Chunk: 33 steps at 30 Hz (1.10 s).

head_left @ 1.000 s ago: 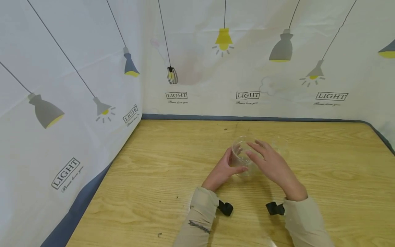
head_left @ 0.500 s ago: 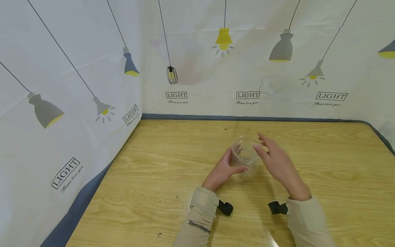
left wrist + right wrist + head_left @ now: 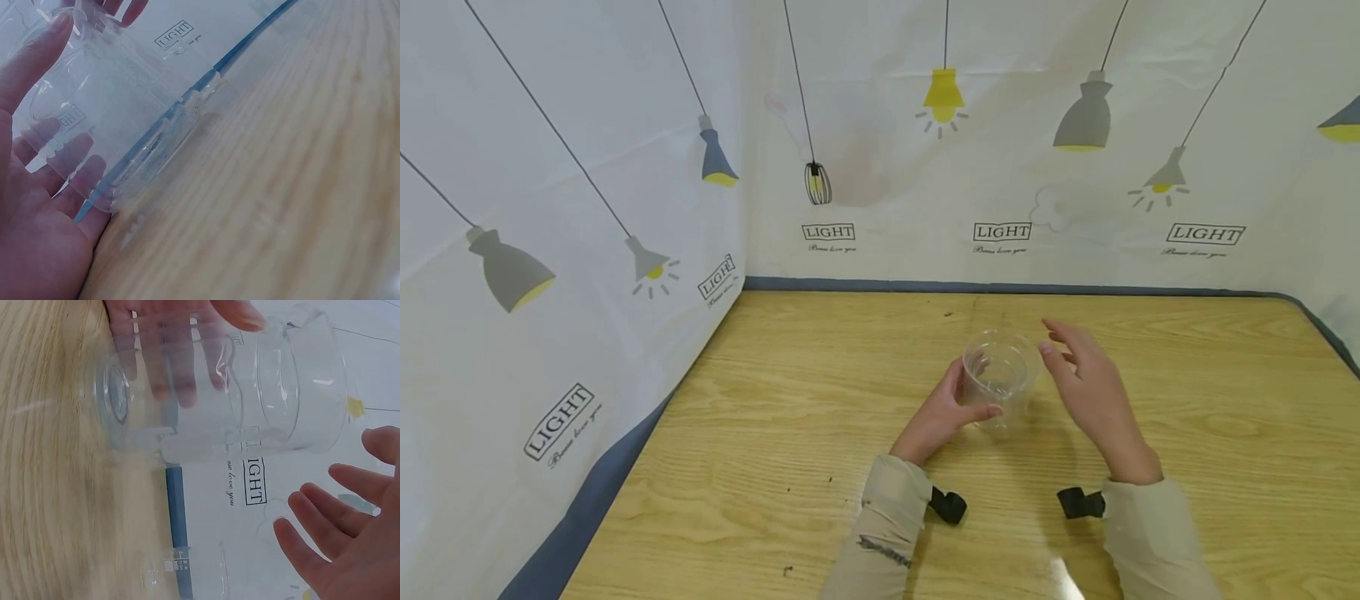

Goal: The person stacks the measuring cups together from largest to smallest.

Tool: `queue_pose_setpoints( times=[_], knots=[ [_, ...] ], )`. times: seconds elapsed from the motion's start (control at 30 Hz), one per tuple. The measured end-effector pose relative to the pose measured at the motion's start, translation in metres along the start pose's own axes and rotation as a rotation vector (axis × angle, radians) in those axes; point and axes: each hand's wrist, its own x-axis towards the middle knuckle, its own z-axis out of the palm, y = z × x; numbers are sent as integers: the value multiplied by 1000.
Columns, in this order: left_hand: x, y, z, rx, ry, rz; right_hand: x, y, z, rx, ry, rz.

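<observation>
A clear, see-through cup (image 3: 1015, 398) stands upright on the wooden table. An inner rim shows below its outer rim, as if another clear vessel sits inside; I cannot tell for sure. My left hand (image 3: 936, 412) grips its left side, thumb across the front and fingers round the back. Through the wall of the cup (image 3: 287, 406), those fingers show in the right wrist view. Just right of the rim, my right hand (image 3: 1093, 387) is raised with fingers spread, apart from the cup and holding nothing.
Behind the right hand, a second clear vessel (image 3: 184, 575) with small white print stands on the table (image 3: 760, 400); the head view hides it. White sheeting (image 3: 887, 167) printed with lamps borders the table at the back and left. Black straps (image 3: 947, 505) hang at both wrists.
My right hand has moved from over the cup's mouth to the right, away from the rim. The left hand and the cup have stayed in place.
</observation>
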Motion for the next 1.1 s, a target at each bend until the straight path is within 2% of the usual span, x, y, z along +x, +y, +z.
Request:
queue_pose_setpoints(
  times=[0.33,0.57,0.7,0.97,1.1],
  knots=[
    [0,0,0,-5,-4,-10,0,12,-6,32,37,42],
    [13,-28,3,-2,15,31,0,20,-9,39,43,64],
    [12,-25,3,-1,15,21,-1,26,-10,52,56,87],
    [2,-4,0,-9,-3,2,-1,37,-12,39,63,99],
    [0,1,0,-12,-10,8,-2,39,-13,46,57,109]
  ],
)
